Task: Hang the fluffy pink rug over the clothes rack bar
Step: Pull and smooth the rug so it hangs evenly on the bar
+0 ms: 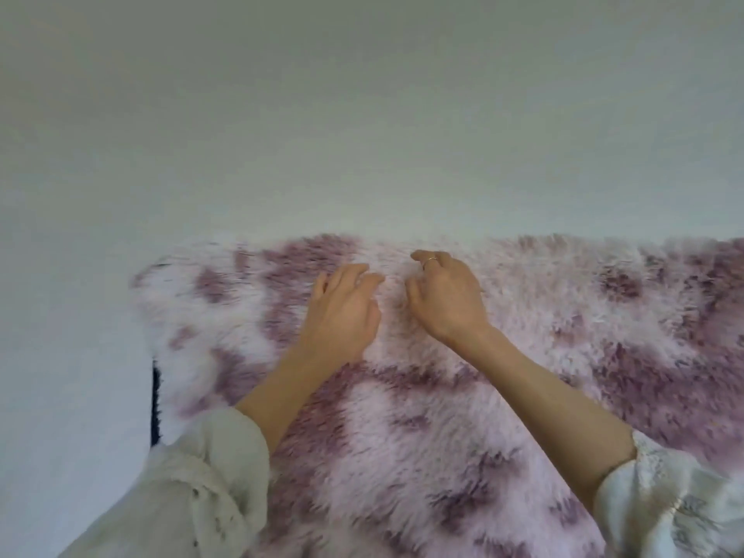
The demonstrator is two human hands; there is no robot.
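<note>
Fluffy pink rug (463, 396) already draped against the pale wall (362, 114), bar hidden beneath its top fold.
Smoothing stage, probably: left hand (342, 312) flat and released, right hand (449, 294) loosely curled, gripping nothing; next, evening the overhang.

The rug (422, 396) is a long-piled, shaggy piece, pale pink mottled with darker mauve patches, spread wide with its pile facing the camera. Its top edge runs roughly level across the view against the plain pale wall (362, 114) behind it, and from there the rug drops down and fills the lower part of the view, its left edge curving down beside a thin dark strip. The rack bar cannot be seen, so whether the rug lies over it cannot be told.
</note>
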